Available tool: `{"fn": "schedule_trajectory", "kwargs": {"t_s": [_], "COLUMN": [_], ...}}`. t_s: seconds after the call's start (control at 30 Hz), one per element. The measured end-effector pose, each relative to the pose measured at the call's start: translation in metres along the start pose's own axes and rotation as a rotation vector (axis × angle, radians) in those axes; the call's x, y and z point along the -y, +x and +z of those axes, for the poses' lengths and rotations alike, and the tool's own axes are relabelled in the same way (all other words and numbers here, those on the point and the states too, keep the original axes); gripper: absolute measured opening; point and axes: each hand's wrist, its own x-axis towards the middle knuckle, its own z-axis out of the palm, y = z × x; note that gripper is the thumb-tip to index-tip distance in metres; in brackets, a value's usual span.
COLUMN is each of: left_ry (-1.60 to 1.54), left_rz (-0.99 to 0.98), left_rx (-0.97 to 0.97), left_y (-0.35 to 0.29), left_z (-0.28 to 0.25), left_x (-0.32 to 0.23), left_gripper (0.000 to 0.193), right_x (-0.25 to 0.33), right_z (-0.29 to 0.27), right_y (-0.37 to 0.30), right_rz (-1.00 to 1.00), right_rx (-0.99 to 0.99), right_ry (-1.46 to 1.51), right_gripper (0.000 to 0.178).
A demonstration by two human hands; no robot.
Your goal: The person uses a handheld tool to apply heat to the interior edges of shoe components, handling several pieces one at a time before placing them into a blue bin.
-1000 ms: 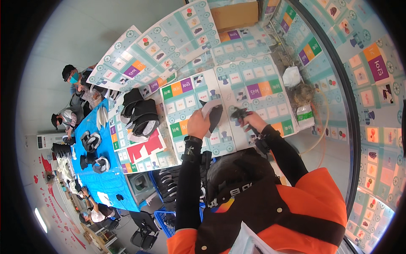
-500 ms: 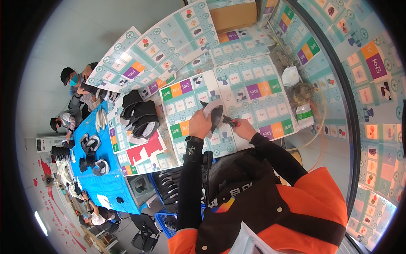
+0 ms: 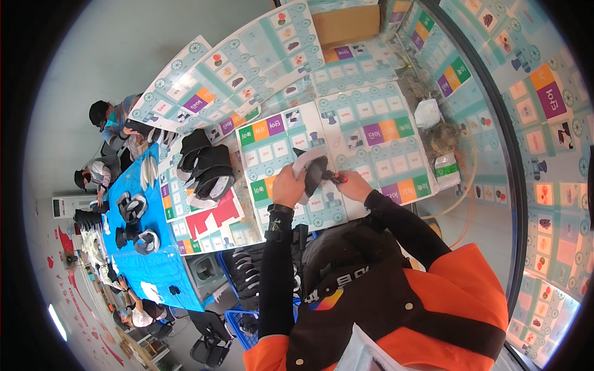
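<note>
Both hands meet over the desk [image 3: 371, 133], which is covered with printed sheets of coloured squares, and everything below is placed from the dark shoe upper [image 3: 312, 170] held between them. On its left side the left hand [image 3: 288, 185] is closed around the piece, thumb and fingers wrapped over its pale edge, holding it lifted just above the sheets. On its right side the right hand [image 3: 352, 184] is closed on a small red-handled tool [image 3: 337, 177] whose tip touches the upper; I cannot tell what kind of tool it is. A second ago the right hand lay apart from the upper, further right on the desk; half a second ago it had drawn close, and now the tool is in contact, so the work on the piece seems to have just begun. Well to the left of the upper lies a heap of more dark uppers [image 3: 204, 170], and beyond it a blue table [image 3: 158, 272] with other people seated at it. Well to the right of the upper sit a white crumpled bag [image 3: 428, 113] and a small green-and-white packet [image 3: 447, 168]
</note>
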Motion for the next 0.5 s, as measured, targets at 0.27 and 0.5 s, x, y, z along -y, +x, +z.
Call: {"fn": "schedule_trajectory", "kwargs": {"t_s": [0.27, 0.5], "left_ry": [-0.031, -0.018], "left_rz": [-0.01, -0.026], "left_rx": [0.01, -0.035], "left_y": [-0.002, -0.007], "left_z": [0.003, 0.008], "left_x": [0.005, 0.013], "left_gripper": [0.041, 0.039], "right_x": [0.006, 0.008], "right_z": [-0.002, -0.004], "right_y": [-0.002, -0.005], "right_rz": [0.014, 0.029], "right_rx": [0.101, 0.23], "right_ry": [-0.038, -0.042], "right_gripper": [0.026, 0.028]}}
